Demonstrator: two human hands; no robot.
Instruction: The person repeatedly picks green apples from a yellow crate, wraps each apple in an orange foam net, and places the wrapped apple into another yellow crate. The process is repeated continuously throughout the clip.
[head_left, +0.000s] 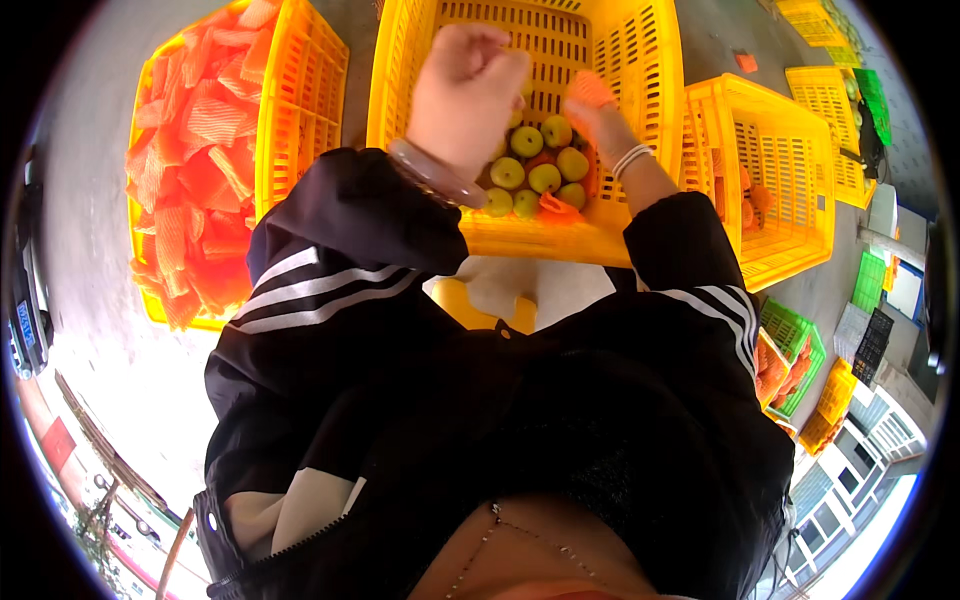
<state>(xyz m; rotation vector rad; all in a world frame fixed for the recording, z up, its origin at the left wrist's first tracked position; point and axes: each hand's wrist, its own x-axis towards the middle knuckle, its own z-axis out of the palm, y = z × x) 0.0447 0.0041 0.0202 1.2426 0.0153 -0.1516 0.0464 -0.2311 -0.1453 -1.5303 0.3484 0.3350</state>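
Note:
A yellow plastic crate (551, 244) stands before me, with several round green-yellow fruits (544, 178) in its near part. Over its left side, my left hand (469, 97) is raised with curled fingers; motion blur and the back of the hand hide whether anything is in it. My right hand (600, 120), inside the crate's right side, grips an orange foam net sleeve (594, 90); whether a fruit is inside it cannot be seen. Another orange foam net piece (561, 208) lies against the fruits at the near wall.
At left, a yellow crate (304, 90) is heaped with orange foam net sleeves (214, 124). Another yellow crate (784, 240) on the right holds a few orange-netted pieces (756, 202). Farther right are more yellow crates (817, 97) and a green crate (810, 375) on the concrete floor.

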